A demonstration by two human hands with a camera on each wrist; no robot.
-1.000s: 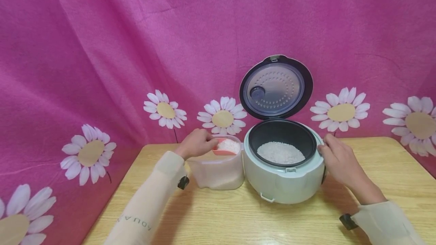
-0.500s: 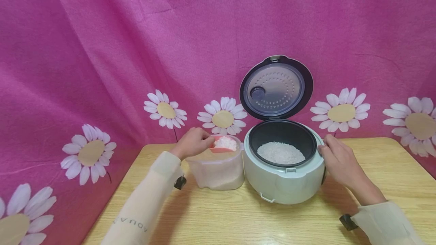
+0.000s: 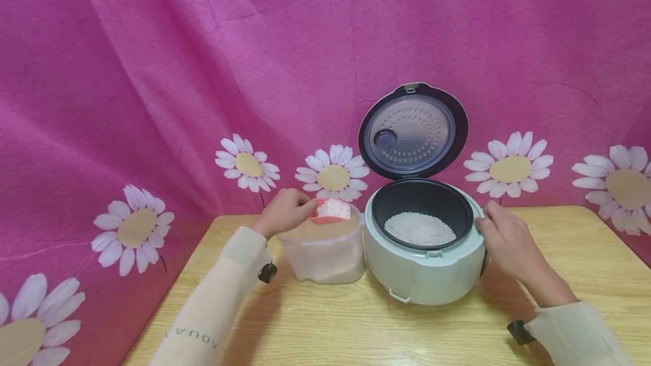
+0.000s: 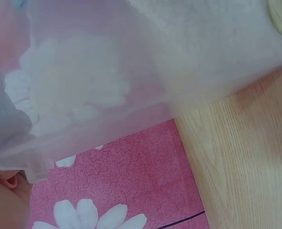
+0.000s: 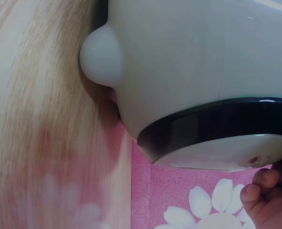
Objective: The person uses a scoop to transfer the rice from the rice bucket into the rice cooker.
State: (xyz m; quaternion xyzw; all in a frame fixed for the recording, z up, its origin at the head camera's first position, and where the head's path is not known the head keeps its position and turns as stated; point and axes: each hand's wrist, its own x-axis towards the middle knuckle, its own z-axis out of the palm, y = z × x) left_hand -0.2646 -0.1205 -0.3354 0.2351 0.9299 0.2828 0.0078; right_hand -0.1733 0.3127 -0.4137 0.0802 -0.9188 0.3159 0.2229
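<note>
In the head view my left hand [image 3: 285, 212] grips a coral-red scoop [image 3: 328, 220] heaped with white rice. The scoop is over the mouth of a translucent plastic bin [image 3: 317, 258], which has more rice low inside it. That bin's wall [image 4: 93, 81] fills much of the left wrist view and mostly hides the hand. To the right stands a pale green rice cooker [image 3: 427, 278], its lid [image 3: 412, 129] raised and rice [image 3: 419, 229] in the dark inner pot. My right hand [image 3: 511, 242] holds the cooker's right side; curled fingertips [image 5: 265, 179] show beside it in the right wrist view.
Bin and cooker stand side by side near the back of a light wooden table [image 3: 325, 326]. A magenta cloth [image 3: 254, 72] printed with white daisies hangs behind and along the left. The raised lid stands close to this cloth.
My left hand has drawn the loaded scoop slightly left and then upward over the bin. The right hand and the cooker stay where they were.
</note>
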